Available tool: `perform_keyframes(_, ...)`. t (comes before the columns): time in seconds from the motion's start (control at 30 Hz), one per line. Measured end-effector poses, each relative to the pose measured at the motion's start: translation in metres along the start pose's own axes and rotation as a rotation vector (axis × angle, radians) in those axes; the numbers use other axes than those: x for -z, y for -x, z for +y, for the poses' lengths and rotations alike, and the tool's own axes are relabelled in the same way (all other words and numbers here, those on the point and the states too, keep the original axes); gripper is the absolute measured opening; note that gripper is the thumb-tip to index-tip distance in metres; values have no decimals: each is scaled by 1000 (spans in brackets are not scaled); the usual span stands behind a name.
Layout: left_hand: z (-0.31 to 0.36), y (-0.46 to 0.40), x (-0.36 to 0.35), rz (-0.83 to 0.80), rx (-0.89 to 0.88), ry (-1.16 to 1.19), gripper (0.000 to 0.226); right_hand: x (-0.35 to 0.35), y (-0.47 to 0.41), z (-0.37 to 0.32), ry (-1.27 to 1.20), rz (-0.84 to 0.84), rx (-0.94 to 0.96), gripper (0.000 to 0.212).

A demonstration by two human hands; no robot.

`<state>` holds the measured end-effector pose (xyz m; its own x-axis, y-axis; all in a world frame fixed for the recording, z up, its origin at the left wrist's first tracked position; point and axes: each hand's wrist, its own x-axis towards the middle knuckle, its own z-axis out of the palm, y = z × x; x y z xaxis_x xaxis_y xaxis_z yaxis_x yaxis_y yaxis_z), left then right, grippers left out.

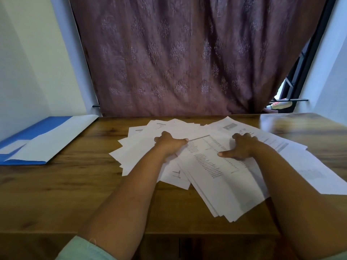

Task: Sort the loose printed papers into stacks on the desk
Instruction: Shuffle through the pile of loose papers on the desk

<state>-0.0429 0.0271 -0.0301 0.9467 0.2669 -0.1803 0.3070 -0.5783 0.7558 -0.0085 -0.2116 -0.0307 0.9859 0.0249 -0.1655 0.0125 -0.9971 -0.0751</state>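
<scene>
A messy spread of white printed papers (216, 177) lies fanned across the middle and right of the wooden desk (65, 184). My left hand (170, 144) rests palm down on the sheets at the left of the pile, thumb stretched to the right. On the right, my right hand (239, 148) presses on a sheet with rows of printed text, fingers spread and thumb pointing left. Neither hand curls round a sheet. A thicker bundle sticks out toward the front edge of the desk.
A blue folder (37, 141) with a white flap lies at the desk's left. A patterned purple curtain (178, 57) hangs behind the far edge. A window frame (293, 85) shows at the right. Bare wood lies in front of the folder.
</scene>
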Motion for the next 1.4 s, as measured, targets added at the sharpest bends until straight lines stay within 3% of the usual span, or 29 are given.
perform_keyframes(0.07, 1, 2, -1, 19, 3, 38, 92, 0, 1, -1, -71, 27, -25, 115)
perform_keyframes(0.43, -11, -14, -1, 27, 4, -10, 90, 0, 1, 10, -205, 9, -27, 119)
perform_keyframes(0.53, -15, -21, 2, 35, 14, 27, 91, 2, 6, 7, -362, 21, -1, 100)
perform_keyframes(0.6, -17, -22, 3, 26, 19, 9, 99, 5, 8, 6, -554, -68, 0, 82)
perform_keyframes(0.7, -17, -24, 8, 4, -4, 62, 87, 4, 4, 7, -832, -95, -8, 70)
perform_keyframes(0.77, -18, -24, 21, 131, -70, -47, 73, 3, -2, 13, -1095, 41, -28, 67)
perform_keyframes(0.83, -28, -26, 39, 261, -91, -258, 82, 4, -5, 20, -1388, 162, -78, 57)
perform_keyframes(0.9, -37, -22, 51, 174, -30, -508, 111, 6, -6, 24, -1591, 187, -121, 46)
perform_keyframes(0.97, -36, -13, 50, -20, -84, -715, 121, 4, -8, 25, -1680, 162, -171, 42)
perform_keyframes(1.03, -27, -6, 40, -134, -174, -692, 111, 2, -8, 24, -1674, 120, -200, 39)
perform_keyframes(1.1, -17, 0, 25, -161, -209, -641, 90, -2, -12, 26, -1519, 136, -161, 45)
perform_keyframes(1.23, -11, 0, 14, 39, -100, -404, 52, -7, -11, 25, -776, 169, 14, 72)
perform_keyframes(1.33, -12, -4, 16, 121, -10, -188, 43, -12, -10, 16, -330, 37, 12, 93)
perform_keyframes(1.4, -7, -7, 14, 114, 65, 79, 46, -13, -10, 9, -174, 14, 38, 109)
